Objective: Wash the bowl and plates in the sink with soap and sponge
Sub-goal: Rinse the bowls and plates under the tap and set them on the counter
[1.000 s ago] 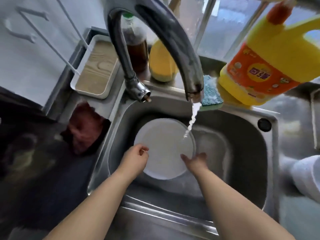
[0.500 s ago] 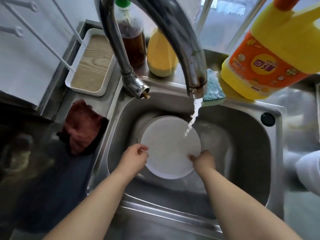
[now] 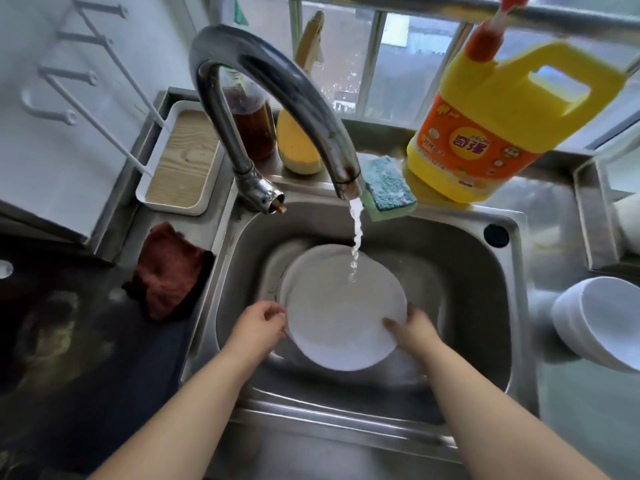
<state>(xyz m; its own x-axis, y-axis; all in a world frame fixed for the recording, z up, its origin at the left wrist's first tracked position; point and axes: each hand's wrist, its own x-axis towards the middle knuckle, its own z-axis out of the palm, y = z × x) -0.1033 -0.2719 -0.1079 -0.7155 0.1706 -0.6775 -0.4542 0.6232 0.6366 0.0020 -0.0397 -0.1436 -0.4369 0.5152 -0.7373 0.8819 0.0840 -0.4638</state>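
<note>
Behind the sink [image 3: 450, 237], a soap jug [image 3: 485, 133], label seemingly "奇强"; both hands' grip [image 3: 256, 327] [image 3: 414, 329] holds plate [image 3: 343, 317].

Plates [image 3: 343, 317] in sink [image 3: 460, 271], under faucet [image 3: 277, 95]

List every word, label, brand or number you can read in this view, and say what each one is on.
"奇强": red characters in the yellow oval on the orange label of the yellow detergent jug, behind the sink.
Small white print above the oval and the small marks along the label's lower edge: too small and blurred to read.
Brown glass bottle behind the faucet: no label readable.
Plates, bowl, sponge: no text.
</note>
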